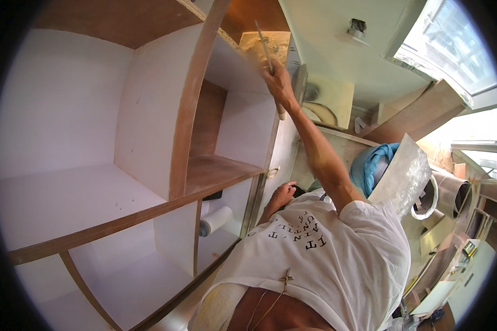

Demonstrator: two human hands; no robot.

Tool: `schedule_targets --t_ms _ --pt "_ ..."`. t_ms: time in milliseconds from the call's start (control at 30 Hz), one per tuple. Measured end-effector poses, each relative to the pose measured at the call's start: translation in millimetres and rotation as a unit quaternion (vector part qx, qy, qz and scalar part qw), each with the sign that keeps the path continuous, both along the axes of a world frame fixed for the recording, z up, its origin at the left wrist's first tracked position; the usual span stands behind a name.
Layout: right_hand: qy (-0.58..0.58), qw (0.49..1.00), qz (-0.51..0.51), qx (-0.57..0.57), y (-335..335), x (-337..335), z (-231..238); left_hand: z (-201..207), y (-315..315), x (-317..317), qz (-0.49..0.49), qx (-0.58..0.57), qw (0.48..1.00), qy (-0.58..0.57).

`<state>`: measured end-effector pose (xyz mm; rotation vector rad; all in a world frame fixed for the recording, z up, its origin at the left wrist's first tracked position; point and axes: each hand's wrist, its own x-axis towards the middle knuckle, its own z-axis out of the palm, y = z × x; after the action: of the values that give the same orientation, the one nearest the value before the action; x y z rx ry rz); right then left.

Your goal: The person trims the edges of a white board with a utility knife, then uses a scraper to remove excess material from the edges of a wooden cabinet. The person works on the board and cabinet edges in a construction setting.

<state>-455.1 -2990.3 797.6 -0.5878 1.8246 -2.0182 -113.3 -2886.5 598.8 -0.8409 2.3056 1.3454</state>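
My right hand (279,84) is reached far forward and closed round a file (264,44). Its long thin metal blade points up and away, and the wooden handle end sticks out below my fist. The hand is beside the end upright of a wooden shelf unit (189,110), near its upper edge. My left hand (282,196) is low, close to my body and next to the cabinet's front edge. Its fingers are partly stretched, with nothing visible in them; a dark patch beside them cannot be made out.
White-lined compartments with brown wooden edges fill the left side. A white roll (216,220) lies in a lower one. To the right are a blue cloth (370,165), a grey sheet panel (406,171), a round duct (450,196) and leaning boards (419,113), beneath a bright window (458,41).
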Motion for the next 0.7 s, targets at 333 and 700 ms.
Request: schedule_targets --t_ms 333,700 --pt "0.068 0.985 0.155 0.021 6.6 -33.5 4.2 -0.2 -9.6 -16.3 -0.020 -0.017 1.000 0.008" --pt "0.107 0.990 0.091 -0.010 -14.2 -22.6 -17.8 2.0 -20.3 -26.8 -0.028 -0.028 0.999 0.019"
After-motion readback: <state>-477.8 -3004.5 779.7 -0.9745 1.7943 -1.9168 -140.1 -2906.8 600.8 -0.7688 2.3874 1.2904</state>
